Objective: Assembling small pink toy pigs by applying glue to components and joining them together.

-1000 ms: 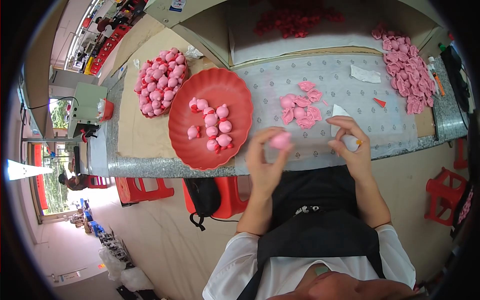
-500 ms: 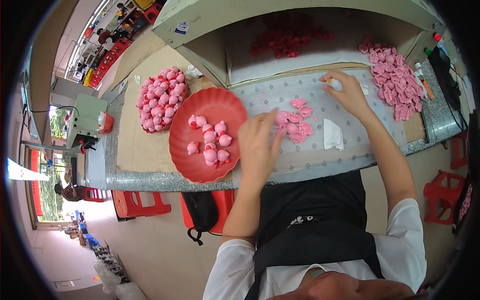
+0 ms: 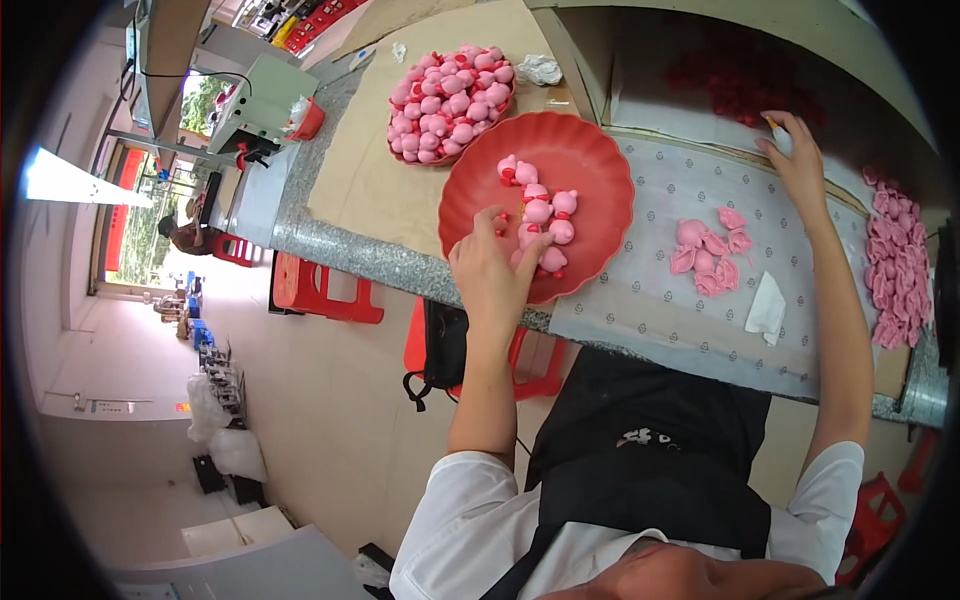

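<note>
Co-worker (image 3: 187, 236): far off on our left, too small for us to make out much.
Green machine (image 3: 262, 108): near the far end of our speckled counter (image 3: 375, 258), a red cup (image 3: 310, 120) just beside it.
Pink heap (image 3: 450, 108): rounded pink pieces with red parts, piled up on brown paper (image 3: 365, 195).
Black bag (image 3: 445, 350): below the counter's edge, against a red stool (image 3: 415, 335).
Left hand (image 3: 487, 275): over the near left part of the tray, thumb and fingers parted around the figures; we cannot tell whether it grips one.
Red tray (image 3: 600, 185): round, scalloped, at the counter's front edge.
Pink figures (image 3: 562, 232): a loose cluster inside the tray, some partly hidden by our fingers.
Pink parts (image 3: 708, 280): balls and petal-like shapes grouped on a patterned sheet (image 3: 650, 335).
Red pile (image 3: 745, 80): in the shadowed shelf, details unclear to us.
White scrap (image 3: 767, 308): on the sheet, near the parts.
Right hand (image 3: 797, 165): raised at the shelf's front, fingers wrapped around a white bottle (image 3: 783, 142) with a yellow tip.
Petal heap (image 3: 895, 270): pink, at our far right.
</note>
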`<action>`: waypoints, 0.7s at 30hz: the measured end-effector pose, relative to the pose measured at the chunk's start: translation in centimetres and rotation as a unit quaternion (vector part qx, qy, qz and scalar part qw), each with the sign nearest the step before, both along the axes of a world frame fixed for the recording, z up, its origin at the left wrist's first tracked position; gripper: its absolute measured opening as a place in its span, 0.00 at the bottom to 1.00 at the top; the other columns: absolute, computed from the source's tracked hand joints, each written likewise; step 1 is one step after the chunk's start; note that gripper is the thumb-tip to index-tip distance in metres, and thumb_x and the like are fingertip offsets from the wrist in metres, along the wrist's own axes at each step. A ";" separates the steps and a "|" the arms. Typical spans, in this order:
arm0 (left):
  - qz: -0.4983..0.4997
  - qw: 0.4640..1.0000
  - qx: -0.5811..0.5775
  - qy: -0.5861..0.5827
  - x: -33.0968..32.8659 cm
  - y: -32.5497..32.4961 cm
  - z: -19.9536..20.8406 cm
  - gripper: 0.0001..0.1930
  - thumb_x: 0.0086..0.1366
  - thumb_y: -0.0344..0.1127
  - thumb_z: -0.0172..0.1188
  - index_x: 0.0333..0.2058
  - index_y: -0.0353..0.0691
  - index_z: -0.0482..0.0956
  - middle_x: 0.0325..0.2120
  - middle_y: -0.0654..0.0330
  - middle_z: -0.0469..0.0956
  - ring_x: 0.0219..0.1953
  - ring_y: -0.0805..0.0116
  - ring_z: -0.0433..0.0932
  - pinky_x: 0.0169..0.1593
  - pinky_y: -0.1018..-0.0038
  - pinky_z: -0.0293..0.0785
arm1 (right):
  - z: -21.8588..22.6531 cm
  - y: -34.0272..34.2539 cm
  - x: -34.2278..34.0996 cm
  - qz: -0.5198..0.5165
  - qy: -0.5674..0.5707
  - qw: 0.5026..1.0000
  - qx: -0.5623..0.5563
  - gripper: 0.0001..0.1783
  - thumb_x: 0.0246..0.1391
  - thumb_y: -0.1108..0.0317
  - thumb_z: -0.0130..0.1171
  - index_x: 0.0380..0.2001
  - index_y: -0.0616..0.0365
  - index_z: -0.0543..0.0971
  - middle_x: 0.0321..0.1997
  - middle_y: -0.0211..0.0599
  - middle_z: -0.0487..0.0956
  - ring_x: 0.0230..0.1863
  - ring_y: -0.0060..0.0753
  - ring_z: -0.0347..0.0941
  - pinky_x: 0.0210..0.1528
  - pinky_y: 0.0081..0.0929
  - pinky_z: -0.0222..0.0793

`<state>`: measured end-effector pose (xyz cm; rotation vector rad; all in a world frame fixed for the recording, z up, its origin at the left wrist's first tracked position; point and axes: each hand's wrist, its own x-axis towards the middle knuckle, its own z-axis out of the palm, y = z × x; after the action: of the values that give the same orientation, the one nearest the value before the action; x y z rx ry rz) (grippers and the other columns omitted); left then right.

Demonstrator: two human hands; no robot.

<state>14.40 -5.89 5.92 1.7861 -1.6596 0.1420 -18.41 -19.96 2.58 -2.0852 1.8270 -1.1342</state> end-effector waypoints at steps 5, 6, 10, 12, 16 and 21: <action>-0.054 0.997 0.046 0.004 1.1 0.2 -0.9 0.16 0.45 0.36 0.60 0.32 0.37 0.68 0.29 0.57 0.73 0.32 0.62 0.71 0.42 0.68 0.61 | 1.6 6.7 -2.3 0.082 -0.107 0.989 0.066 0.17 0.38 0.75 0.52 0.37 0.60 0.68 0.35 0.32 0.68 0.41 0.25 0.62 0.45 0.19 0.55; -0.048 0.998 0.037 0.028 1.5 0.4 -0.8 0.14 0.46 0.34 0.59 0.31 0.37 0.69 0.29 0.56 0.73 0.33 0.62 0.71 0.42 0.68 0.61 | 2.0 8.3 -2.3 0.088 -0.159 0.978 0.101 0.16 0.38 0.75 0.52 0.36 0.60 0.69 0.35 0.31 0.68 0.41 0.24 0.62 0.45 0.18 0.54; -0.193 0.850 0.021 0.490 -2.0 1.7 1.1 0.15 0.50 0.24 0.52 0.39 0.34 0.66 0.38 0.56 0.69 0.39 0.67 0.69 0.44 0.72 0.63 | 3.0 13.9 -2.4 0.031 -0.261 0.949 0.175 0.15 0.36 0.74 0.52 0.33 0.62 0.70 0.32 0.30 0.68 0.26 0.14 0.59 0.25 0.09 0.55; -0.304 0.742 0.067 0.593 -4.5 2.0 -0.5 0.18 0.52 0.25 0.51 0.42 0.34 0.62 0.42 0.55 0.65 0.42 0.66 0.67 0.47 0.72 0.61 | 3.1 16.4 -1.4 0.034 -0.281 0.945 0.166 0.14 0.35 0.74 0.52 0.32 0.62 0.70 0.31 0.30 0.68 0.24 0.13 0.57 0.23 0.09 0.53; -0.356 0.506 0.188 0.763 -9.7 2.7 -1.3 0.21 0.53 0.27 0.51 0.47 0.38 0.58 0.43 0.52 0.64 0.40 0.64 0.69 0.48 0.69 0.61 | 2.7 19.0 2.1 0.117 -0.306 0.942 0.074 0.18 0.30 0.79 0.55 0.32 0.63 0.71 0.33 0.32 0.67 0.21 0.15 0.57 0.23 0.09 0.53; -0.367 0.430 0.242 0.789 -12.4 3.9 -2.8 0.22 0.53 0.27 0.51 0.47 0.38 0.57 0.44 0.52 0.64 0.46 0.67 0.64 0.49 0.72 0.59 | 3.2 20.1 5.1 0.139 -0.349 0.926 0.042 0.22 0.29 0.80 0.59 0.35 0.64 0.71 0.39 0.36 0.67 0.21 0.16 0.58 0.25 0.11 0.56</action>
<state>2.00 -2.03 3.13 0.4523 -0.6502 -1.9270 -13.27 0.16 5.75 -1.5271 1.1774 -1.4323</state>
